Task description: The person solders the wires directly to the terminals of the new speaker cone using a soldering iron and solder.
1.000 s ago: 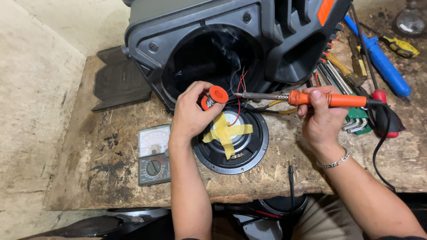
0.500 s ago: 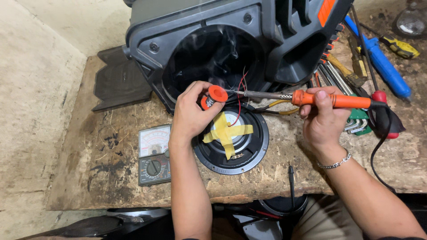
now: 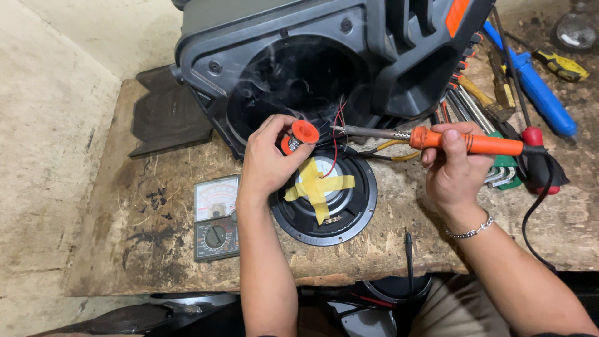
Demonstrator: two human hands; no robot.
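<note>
Left hand (image 3: 267, 163) is closing around an orange solder spool (image 3: 299, 135), fingers curled, thumb pressing its side, holding it just above the back rim of the speaker (image 3: 324, 193). Right hand (image 3: 454, 170) is gripping the orange handle of the iron (image 3: 437, 138), fingers wrapped tight, thumb resting on top. The iron is lying nearly level, its metal tip pointing left and ending just beside the spool, where thin red wires (image 3: 337, 134) are hanging down. Smoke is rising in front of the cabinet (image 3: 324, 50)'s round opening.

The speaker is lying cone-down near the bench (image 3: 125, 249)'s front edge, at mid-width, yellow tape (image 3: 319, 187) crossing its magnet. The cabinet is standing at the back edge, opening facing the person. A meter (image 3: 216, 216) is lying at the left of the speaker, close to the front edge. Screwdrivers (image 3: 530, 87) and hex keys (image 3: 502, 175) are crowding the right back corner. The iron's black cord (image 3: 536, 206) is trailing off toward the front right.
</note>
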